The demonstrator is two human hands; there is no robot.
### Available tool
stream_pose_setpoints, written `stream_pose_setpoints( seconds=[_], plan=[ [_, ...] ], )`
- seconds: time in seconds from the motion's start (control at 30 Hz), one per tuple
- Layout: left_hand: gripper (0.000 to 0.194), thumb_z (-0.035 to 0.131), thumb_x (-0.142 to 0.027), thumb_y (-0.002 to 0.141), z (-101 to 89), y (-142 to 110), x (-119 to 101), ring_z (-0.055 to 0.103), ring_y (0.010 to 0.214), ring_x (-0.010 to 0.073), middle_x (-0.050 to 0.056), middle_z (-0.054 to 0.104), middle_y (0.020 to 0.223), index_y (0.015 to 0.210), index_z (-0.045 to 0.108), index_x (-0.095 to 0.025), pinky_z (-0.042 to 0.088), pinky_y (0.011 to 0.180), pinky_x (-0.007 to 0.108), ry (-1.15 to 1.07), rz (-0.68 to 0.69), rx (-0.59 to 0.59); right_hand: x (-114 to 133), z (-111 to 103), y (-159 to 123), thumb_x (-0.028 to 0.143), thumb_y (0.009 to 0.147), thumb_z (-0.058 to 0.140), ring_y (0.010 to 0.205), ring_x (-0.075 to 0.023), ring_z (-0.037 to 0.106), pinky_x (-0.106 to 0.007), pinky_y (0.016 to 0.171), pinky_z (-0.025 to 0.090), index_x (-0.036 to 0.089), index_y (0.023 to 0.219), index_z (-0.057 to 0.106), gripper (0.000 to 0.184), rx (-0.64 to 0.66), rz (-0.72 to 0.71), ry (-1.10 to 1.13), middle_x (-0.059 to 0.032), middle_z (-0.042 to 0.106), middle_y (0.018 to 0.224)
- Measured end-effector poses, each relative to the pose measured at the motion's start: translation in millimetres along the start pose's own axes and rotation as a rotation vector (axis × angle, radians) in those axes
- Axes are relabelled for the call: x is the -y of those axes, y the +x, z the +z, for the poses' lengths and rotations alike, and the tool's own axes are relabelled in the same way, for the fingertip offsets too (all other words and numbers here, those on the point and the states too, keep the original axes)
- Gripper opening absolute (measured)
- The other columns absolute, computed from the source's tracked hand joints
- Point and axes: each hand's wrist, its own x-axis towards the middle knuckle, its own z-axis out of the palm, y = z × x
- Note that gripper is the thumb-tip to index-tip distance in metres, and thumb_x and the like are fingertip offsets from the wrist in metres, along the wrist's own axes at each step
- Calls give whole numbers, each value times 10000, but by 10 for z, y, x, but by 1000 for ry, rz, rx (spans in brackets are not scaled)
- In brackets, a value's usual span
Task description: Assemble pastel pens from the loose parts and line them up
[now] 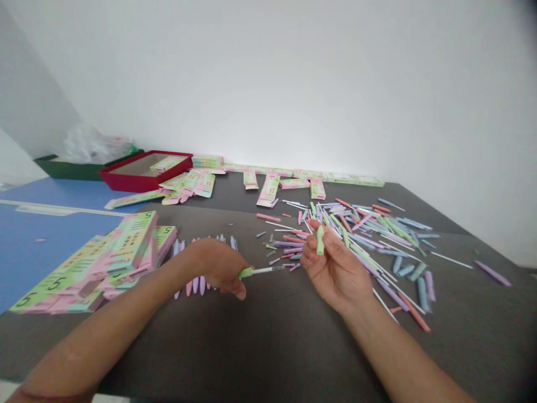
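Near the middle of the dark table, my left hand [224, 268] is closed on a pen refill [267, 270], white with a green end, which points to the right. My right hand [331, 268] has its palm turned up and pinches a short light-green pen part [320, 240] between thumb and fingers. Just behind my right hand spreads a loose heap of pastel pen parts [348, 218] and white refills. Under and beside my left hand lies a row of pens [196, 285] in purple, pink and blue, partly hidden by the wrist.
Stacked pink-and-green boxes [126, 246] stand at the left. Behind them are flattened cartons [193, 182], a red box [146, 178] and a green tray [67, 170] with clear plastic bags [96, 144]. More small cartons [268, 190] lie toward the wall.
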Motion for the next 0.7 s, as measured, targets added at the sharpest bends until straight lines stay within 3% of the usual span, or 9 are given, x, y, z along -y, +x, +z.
stream_pose_setpoints(
  seconds=[0.07, 0.17, 0.27, 0.43, 0.5, 0.6, 0.7],
  plan=[
    [333, 591, -437, 772, -24, -14, -17, 647, 696, 221, 75, 730, 864, 1009, 709, -234, 427, 550, 270, 20, 7, 85, 17, -37, 41, 227, 831, 542, 608, -78, 528, -203, 583, 488, 223, 1000, 570, 171, -61, 86, 125, 18, 564, 753],
    [401, 595, -422, 768, -45, -23, -34, 646, 736, 233, 80, 723, 929, 1126, 661, -255, 438, 584, 285, 23, -19, 87, 6, -75, 65, 215, 862, 506, 611, -68, 569, -187, 603, 510, 197, 915, 570, 85, -134, 166, 215, 13, 602, 758],
    [457, 599, -410, 760, -42, -15, -35, 645, 736, 237, 79, 720, 938, 1193, 621, -266, 444, 595, 293, 6, -27, 96, -11, -86, 66, 229, 873, 497, 607, -66, 586, -180, 614, 516, 187, 870, 568, 82, -141, 173, 221, 14, 615, 736],
    [377, 580, -417, 768, -25, 3, -19, 647, 742, 240, 83, 721, 927, 1091, 676, -247, 439, 587, 294, 6, -9, 105, -37, -90, 63, 268, 870, 492, 600, -84, 584, -212, 611, 505, 203, 904, 535, 85, -111, 133, 96, 20, 609, 721],
    [362, 573, -412, 773, -26, 8, -18, 647, 737, 237, 83, 722, 913, 1073, 682, -240, 437, 577, 290, -1, -4, 110, -74, -108, 61, 297, 873, 473, 575, -106, 572, -242, 579, 489, 224, 977, 507, 132, -75, 73, -144, 34, 592, 688],
    [355, 576, -408, 771, -32, 17, -33, 645, 715, 227, 74, 727, 868, 1062, 683, -235, 435, 565, 280, 4, -5, 127, -168, -156, 73, 302, 857, 491, 620, -144, 576, -283, 622, 465, 241, 1105, 499, 256, 3, -72, -868, 26, 595, 692],
    [316, 575, -389, 775, -32, 28, -56, 642, 714, 212, 66, 728, 855, 1021, 693, -231, 433, 571, 263, 9, 6, 131, -275, -203, 131, 274, 854, 500, 869, -201, 600, -333, 782, 430, 233, 1191, 509, 340, 32, -160, -1548, -54, 651, 940]
  ],
)
